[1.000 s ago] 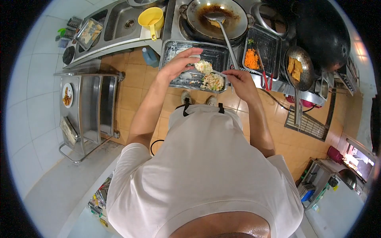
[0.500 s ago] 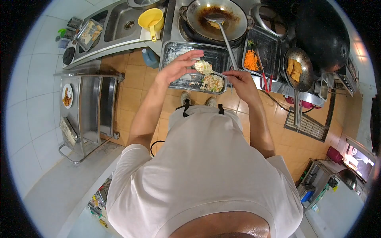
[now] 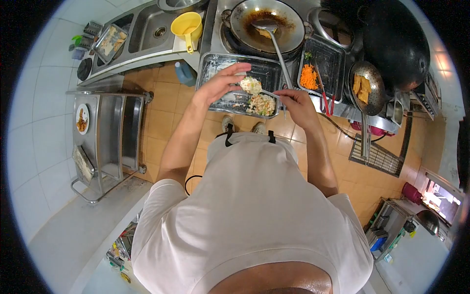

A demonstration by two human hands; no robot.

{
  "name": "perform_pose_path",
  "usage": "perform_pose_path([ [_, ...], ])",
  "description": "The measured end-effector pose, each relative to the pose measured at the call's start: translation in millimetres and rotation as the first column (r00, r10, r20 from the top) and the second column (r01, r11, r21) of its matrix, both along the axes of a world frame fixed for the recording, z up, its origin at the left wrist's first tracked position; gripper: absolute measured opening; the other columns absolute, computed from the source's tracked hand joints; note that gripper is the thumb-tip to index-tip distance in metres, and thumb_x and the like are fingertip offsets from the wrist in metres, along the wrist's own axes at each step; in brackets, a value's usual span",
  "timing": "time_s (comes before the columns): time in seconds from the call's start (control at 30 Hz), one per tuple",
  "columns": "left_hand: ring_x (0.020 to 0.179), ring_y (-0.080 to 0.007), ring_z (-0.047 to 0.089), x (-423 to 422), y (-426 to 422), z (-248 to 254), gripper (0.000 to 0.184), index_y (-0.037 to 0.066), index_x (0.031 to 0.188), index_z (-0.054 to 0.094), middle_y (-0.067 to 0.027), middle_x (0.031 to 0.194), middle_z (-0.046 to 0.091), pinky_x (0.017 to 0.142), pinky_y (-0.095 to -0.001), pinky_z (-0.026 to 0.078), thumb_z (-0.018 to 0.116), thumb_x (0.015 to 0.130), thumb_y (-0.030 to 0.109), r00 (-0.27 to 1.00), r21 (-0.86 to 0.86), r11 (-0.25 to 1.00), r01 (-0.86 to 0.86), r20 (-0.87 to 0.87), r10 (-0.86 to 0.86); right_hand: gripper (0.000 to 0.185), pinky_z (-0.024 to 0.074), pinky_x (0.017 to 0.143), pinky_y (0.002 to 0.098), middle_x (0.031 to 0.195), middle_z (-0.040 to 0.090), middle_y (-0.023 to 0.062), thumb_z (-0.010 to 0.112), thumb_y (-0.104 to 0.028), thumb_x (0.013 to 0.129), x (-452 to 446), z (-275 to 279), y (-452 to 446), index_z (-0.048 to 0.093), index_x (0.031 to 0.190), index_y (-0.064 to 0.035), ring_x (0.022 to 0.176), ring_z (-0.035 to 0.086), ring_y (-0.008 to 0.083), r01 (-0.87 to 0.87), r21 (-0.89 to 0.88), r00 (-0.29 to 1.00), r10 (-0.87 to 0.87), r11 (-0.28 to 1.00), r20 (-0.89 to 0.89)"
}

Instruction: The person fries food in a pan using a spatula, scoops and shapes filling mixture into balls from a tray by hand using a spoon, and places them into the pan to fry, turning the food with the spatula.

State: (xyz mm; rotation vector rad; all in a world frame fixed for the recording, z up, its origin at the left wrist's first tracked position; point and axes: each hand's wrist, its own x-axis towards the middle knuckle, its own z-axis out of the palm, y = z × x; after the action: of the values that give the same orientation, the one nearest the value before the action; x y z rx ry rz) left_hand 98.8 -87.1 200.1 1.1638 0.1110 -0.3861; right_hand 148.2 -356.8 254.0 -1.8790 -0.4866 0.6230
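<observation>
My left hand (image 3: 223,87) is over a metal tray (image 3: 270,74), its fingers bent around a pale lump of chopped filling (image 3: 250,85). Whether a wrapper or other food lies under the lump, I cannot tell. From the right, my right hand (image 3: 297,104) pinches the handle of a spoon (image 3: 270,94), whose bowl end is at the lump and partly hidden. Just below, more chopped filling (image 3: 262,105), white with green and orange bits, lies in the tray's near right corner. White residue coats the tray's left side.
Behind the tray is a wok (image 3: 289,29) with oil and a long-handled spatula (image 3: 279,49). To the right are a tray with shredded carrot (image 3: 309,77) and red-handled tongs (image 3: 325,98), then a skimmer (image 3: 377,100) holding fried pieces. A yellow dipper (image 3: 187,27) stands left, near the sink.
Both hands stay almost in place over the tray. The lump and the spoon at it have shifted slightly toward me.
</observation>
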Motion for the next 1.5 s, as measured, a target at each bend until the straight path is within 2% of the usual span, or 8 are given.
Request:
perform_pose_path([
  [0.07,0.135,-0.0197,0.038,0,-1,2,0.053,0.015,0.144,0.038,-0.0023,0.148,0.039,0.106,-0.0394,0.034,0.055,0.095,0.022,1.0,0.008,1.0,0.002,0.005,-0.002,0.022,0.0437,0.061,0.027,0.067,0.062,0.0046,0.054,-0.007,0.088,-1,11,1,0.071,0.1,0.002,0.065,0.054,0.0106,0.013,-0.064,0.999,-0.015,0.998,-0.037],
  [0.17,0.134,-0.0188,0.038,-2,-3,5,0.052,0.016,0.144,0.04,-0.001,0.147,0.04,0.105,-0.0382,0.034,0.055,0.095,0.022,1.0,0.1,0.995,-0.013,-0.008,0.014,0.022,0.0433,0.06,0.0268,0.066,0.062,0.0045,0.055,-0.007,0.087,1,4,-1,0.071,0.099,0.0022,0.063,0.053,0.0103,0.0,-0.083,1.0,-0.002,0.997,-0.017],
  [0.37,0.132,-0.0169,0.04,2,-1,-1,0.05,0.016,0.141,0.044,-0.0001,0.144,0.044,0.102,-0.0359,0.035,0.056,0.093,0.021,0.995,0.015,0.996,-0.083,-0.062,0.084,0.022,0.043,0.058,0.027,0.066,0.062,0.005,0.056,-0.009,0.087,-2,0,-1,0.071,0.1,0.0022,0.062,0.053,0.0097,0.003,-0.032,0.999,-0.002,0.999,0.034],
  [0.57,0.132,-0.0156,0.04,1,-7,8,0.049,0.015,0.14,0.045,-0.0005,0.143,0.045,0.105,-0.0358,0.034,0.056,0.093,0.022,0.998,0.101,0.994,-0.039,-0.045,0.044,0.023,0.0459,0.063,0.0276,0.072,0.066,0.0081,0.055,-0.009,0.087,-5,10,1,0.07,0.101,0.002,0.067,0.057,0.011,0.009,-0.05,1.0,-0.009,0.999,0.01],
  [0.87,0.131,-0.0163,0.041,5,-7,9,0.047,0.014,0.139,0.046,-0.0008,0.143,0.046,0.103,-0.0366,0.037,0.055,0.093,0.02,0.992,-0.003,0.997,-0.073,-0.105,0.072,0.024,0.0467,0.065,0.0282,0.074,0.067,0.0102,0.055,-0.009,0.087,-4,0,-2,0.07,0.101,0.0028,0.068,0.058,0.012,-0.037,-0.055,0.997,0.041,0.998,0.067],
  [0.97,0.128,-0.016,0.044,7,-13,9,0.047,0.011,0.138,0.046,-0.0033,0.141,0.047,0.099,-0.035,0.04,0.053,0.093,0.019,0.997,0.159,0.987,-0.027,-0.07,0.039,0.024,0.0466,0.064,0.0286,0.073,0.067,0.0104,0.055,-0.01,0.087,-6,5,1,0.07,0.102,0.0022,0.068,0.058,0.0122,-0.035,-0.059,0.999,0.037,0.998,0.036],
  [1.27,0.115,-0.0156,0.055,13,-18,-5,0.049,0.004,0.138,0.045,-0.0077,0.137,0.05,0.097,-0.0279,0.045,0.054,0.089,0.01,0.997,0.047,0.999,0.0,-0.083,0.004,0.024,0.0474,0.064,0.0306,0.073,0.067,0.0124,0.056,-0.011,0.087,-5,4,1,0.07,0.101,0.002,0.067,0.059,0.0146,-0.049,-0.113,0.995,0.059,0.992,0.082],
  [1.5,0.12,-0.0156,0.05,15,-19,-1,0.048,0.004,0.136,0.046,-0.0062,0.136,0.05,0.099,-0.028,0.042,0.055,0.09,0.012,0.995,0.049,0.999,-0.008,-0.1,0.013,0.024,0.0467,0.062,0.0303,0.07,0.066,0.0111,0.056,-0.011,0.087,-5,2,0,0.07,0.101,0.0018,0.065,0.058,0.0138,-0.029,-0.109,0.997,0.036,0.994,0.066],
])
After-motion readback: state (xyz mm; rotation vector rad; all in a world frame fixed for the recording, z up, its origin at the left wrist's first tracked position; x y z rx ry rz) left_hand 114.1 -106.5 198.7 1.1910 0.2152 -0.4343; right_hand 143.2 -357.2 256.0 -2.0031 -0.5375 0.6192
